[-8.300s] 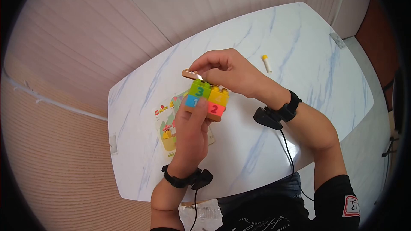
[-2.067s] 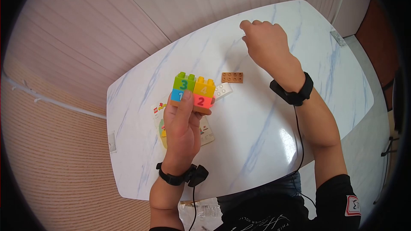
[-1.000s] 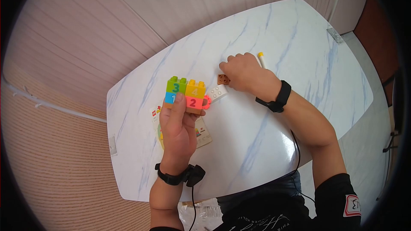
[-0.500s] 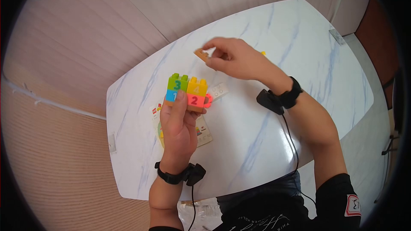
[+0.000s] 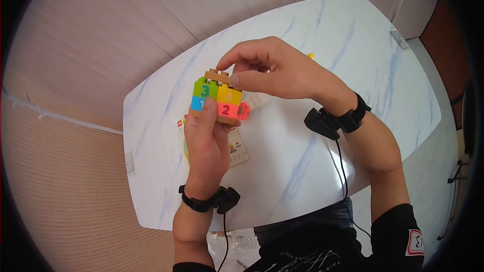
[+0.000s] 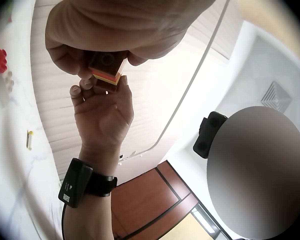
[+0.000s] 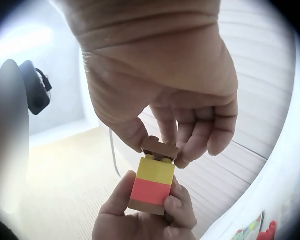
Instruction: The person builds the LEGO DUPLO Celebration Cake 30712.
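Note:
My left hand point(image 5: 206, 146) grips a stack of toy building bricks point(image 5: 217, 102) from below, its thumb over the front. Green "3" and yellow "4" bricks sit above blue "1" and pink "2" bricks, on a brown base. Between thumb and fingers, my right hand point(image 5: 277, 70) pinches a studded brown plate point(image 5: 218, 76) at the stack's top. In the right wrist view that plate point(image 7: 160, 148) is slightly tilted, right at the yellow brick's studs point(image 7: 155, 171).
A printed booklet point(image 5: 241, 153) lies on the marbled table point(image 5: 282, 171) under the left hand. Just right of the stack, a pink-red flower-like piece point(image 5: 244, 112) and a pale studded brick point(image 5: 258, 102) show. Farther back is a yellow-capped marker point(image 5: 311, 56), mostly hidden by the right arm.
The brown plate lay on the table two seconds ago; my right hand picked it up and brought it left onto the stack's top. The left hand keeps its grip, shifting slightly.

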`<state>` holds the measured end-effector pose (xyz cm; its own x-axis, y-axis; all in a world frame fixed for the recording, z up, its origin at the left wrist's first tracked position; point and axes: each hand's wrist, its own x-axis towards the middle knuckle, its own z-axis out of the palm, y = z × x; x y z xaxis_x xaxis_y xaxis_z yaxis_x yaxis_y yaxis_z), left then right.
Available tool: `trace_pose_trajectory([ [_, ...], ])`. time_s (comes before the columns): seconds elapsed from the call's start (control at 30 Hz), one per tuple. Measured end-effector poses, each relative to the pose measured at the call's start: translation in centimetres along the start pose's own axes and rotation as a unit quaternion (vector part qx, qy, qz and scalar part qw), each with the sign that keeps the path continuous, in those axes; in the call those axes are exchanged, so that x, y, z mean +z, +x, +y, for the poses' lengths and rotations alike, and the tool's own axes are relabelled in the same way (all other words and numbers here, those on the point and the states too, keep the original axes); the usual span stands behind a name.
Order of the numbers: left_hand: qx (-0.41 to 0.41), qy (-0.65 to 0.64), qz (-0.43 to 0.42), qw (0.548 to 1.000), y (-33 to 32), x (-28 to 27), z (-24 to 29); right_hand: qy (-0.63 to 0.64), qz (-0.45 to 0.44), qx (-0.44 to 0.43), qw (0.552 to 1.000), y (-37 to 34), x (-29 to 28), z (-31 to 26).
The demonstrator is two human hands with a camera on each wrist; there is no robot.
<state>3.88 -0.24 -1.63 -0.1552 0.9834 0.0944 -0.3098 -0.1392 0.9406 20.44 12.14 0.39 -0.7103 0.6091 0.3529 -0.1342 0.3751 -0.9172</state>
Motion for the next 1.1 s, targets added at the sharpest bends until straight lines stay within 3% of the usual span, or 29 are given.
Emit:
trace_pose_trajectory([
  [0.23, 0.003, -0.034, -0.003, 0.999, 0.0, -0.1, 1.1, -0.053, 0.022, -0.035, 0.998, -0.2, 0.4, -0.5],
  [0.33, 0.008, -0.025, -0.033, 0.999, 0.1, -0.4, 1.6, -0.031, 0.026, -0.042, 0.998, -0.6, 0.5, -0.7],
  [0.47, 0.012, 0.002, -0.01, 1.0, -0.1, -0.5, 1.8, -0.011, 0.027, -0.055, 0.998, -0.7, 0.8, -0.7],
  [0.67, 0.075, 0.135, 0.008, 0.988, -0.5, -1.0, 2.7, 0.027, 0.006, -0.069, 0.997, -0.7, 1.3, -1.1],
  [0.73, 0.102, 0.174, 0.051, 0.978, -0.8, 0.1, 3.3, 0.054, -0.001, -0.043, 0.998, -1.0, 1.4, -1.5],
  [0.87, 0.102, 0.191, 0.081, 0.973, -1.2, 0.8, 3.3, 0.047, -0.016, -0.028, 0.998, -1.3, 1.2, -2.1],
  [1.1, 0.189, 0.221, 0.107, 0.951, -1.4, 0.8, 2.7, 0.109, -0.027, -0.013, 0.994, -1.3, 1.8, -2.2],
])
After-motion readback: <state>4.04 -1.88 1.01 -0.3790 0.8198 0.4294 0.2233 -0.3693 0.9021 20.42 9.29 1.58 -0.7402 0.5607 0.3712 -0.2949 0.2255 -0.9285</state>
